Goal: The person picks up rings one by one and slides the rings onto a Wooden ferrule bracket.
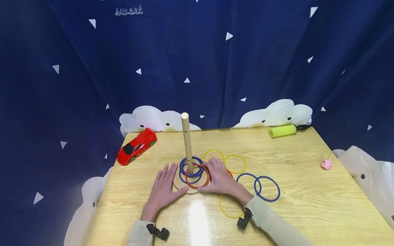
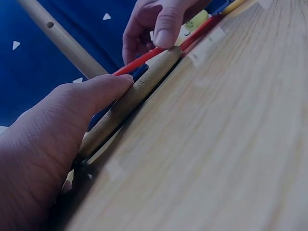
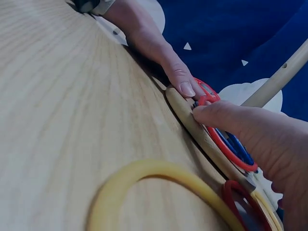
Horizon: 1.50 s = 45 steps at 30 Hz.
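Sleeves point(image 1: 274, 223): beige, reaching in from the near side of the table point(image 1: 120, 208), with a black device point(image 1: 158, 232) at each wrist.
Nearest ring: a yellow ring point(image 3: 149, 168), lying on the table, partly covered by the right forearm.
Left hand point(image 1: 163, 191): fingers straight, thumb spread away from them and touching the rim of a round wooden base point(image 2: 131, 98).
Right hand point(image 1: 222, 179): thumb and fingers pinching a red ring point(image 2: 139, 61).
Red ring: over the base, at the foot of an upright wooden peg point(image 1: 187, 143); whether it loops the peg cannot be told.
Base and peg: closer to the table's left edge than its right, with blue rings point(image 3: 240, 148) around the peg's foot.
Blue pair point(image 1: 279, 191): two overlapping rings, right of the right hand.
Pink pig point(image 1: 326, 164): near the right edge.
Yellow pair point(image 1: 246, 165): two rings, just beyond the right hand.
Red car point(image 1: 136, 147): by the far left corner.
Yellow-green cylinder point(image 1: 282, 131): along the far edge, near the far right corner.
Curtain point(image 1: 172, 85): navy, behind the far edge.
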Each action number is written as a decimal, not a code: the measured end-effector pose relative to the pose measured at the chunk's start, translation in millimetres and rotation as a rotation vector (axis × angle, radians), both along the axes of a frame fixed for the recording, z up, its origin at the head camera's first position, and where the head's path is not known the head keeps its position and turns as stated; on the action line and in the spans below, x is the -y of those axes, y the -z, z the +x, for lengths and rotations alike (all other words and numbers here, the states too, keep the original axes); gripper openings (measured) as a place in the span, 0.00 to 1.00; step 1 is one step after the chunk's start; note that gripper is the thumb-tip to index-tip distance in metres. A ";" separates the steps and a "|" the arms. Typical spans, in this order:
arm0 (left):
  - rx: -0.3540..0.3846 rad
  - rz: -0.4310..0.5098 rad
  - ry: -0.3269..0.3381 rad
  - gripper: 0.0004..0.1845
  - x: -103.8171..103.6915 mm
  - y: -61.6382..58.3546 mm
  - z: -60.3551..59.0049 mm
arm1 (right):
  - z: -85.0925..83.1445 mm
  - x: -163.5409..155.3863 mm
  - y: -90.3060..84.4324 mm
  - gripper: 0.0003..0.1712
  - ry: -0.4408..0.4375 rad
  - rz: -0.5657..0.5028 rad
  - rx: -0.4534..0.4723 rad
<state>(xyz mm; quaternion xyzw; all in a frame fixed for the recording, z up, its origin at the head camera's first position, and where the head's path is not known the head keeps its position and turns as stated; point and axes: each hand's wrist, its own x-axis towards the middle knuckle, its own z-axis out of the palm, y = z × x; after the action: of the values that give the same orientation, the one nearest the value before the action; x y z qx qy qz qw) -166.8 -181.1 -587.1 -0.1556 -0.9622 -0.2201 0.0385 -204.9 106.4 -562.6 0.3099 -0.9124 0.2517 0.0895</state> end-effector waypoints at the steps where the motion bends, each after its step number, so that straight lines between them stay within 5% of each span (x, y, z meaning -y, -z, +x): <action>1: -0.003 0.000 -0.001 0.60 0.2 0.3 0.1 | 2.1 -1.9 -0.5 0.56 -0.001 -0.007 0.005; 16: -0.011 0.003 0.005 0.59 1.4 -1.1 0.6 | 32.0 -72.0 -7.4 0.49 0.105 -0.180 -0.059; 27: 0.002 0.003 0.003 0.59 1.3 -0.6 -1.1 | 44.6 -132.8 -2.4 0.53 0.265 -0.057 0.025; 45: 0.017 -0.020 0.000 0.59 1.0 -1.8 -0.9 | 78.0 -195.6 -0.3 0.64 0.418 -0.021 0.124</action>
<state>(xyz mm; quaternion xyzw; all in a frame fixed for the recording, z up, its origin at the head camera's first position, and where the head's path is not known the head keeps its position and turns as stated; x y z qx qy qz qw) -167.6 -182.1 -585.3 -0.1539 -0.9647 -0.2117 0.0286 -126.9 302.1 -562.3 0.0971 -0.9579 0.2559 0.0869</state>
